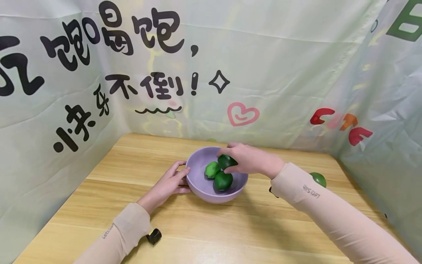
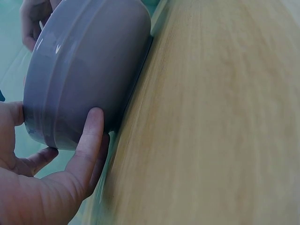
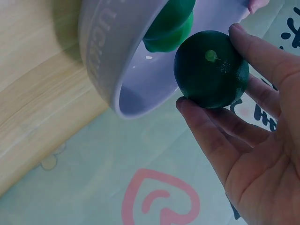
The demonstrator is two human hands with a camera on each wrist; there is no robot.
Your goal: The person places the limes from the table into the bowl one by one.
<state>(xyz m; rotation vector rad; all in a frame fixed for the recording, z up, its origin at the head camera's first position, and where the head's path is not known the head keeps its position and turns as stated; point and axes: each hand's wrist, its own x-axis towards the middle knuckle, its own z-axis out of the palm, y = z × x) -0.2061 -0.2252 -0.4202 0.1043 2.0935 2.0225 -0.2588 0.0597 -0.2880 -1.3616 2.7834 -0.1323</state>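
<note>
A purple bowl stands upright on the table. My left hand holds its left side, thumb at the rim and fingers along the outer wall. Over the bowl's right inner side, my right hand grips a dark green round fruit between thumb and fingertips; a pale stem spot shows on it. Inside the bowl lie a bright green fruit and a dark green fruit, side by side. The palm of the right hand faces the camera in the right wrist view.
Another green fruit rests on the wooden table to the right, partly behind the right sleeve. Printed cloth walls rise along the table's back and sides. A black wrist device sits at the left cuff.
</note>
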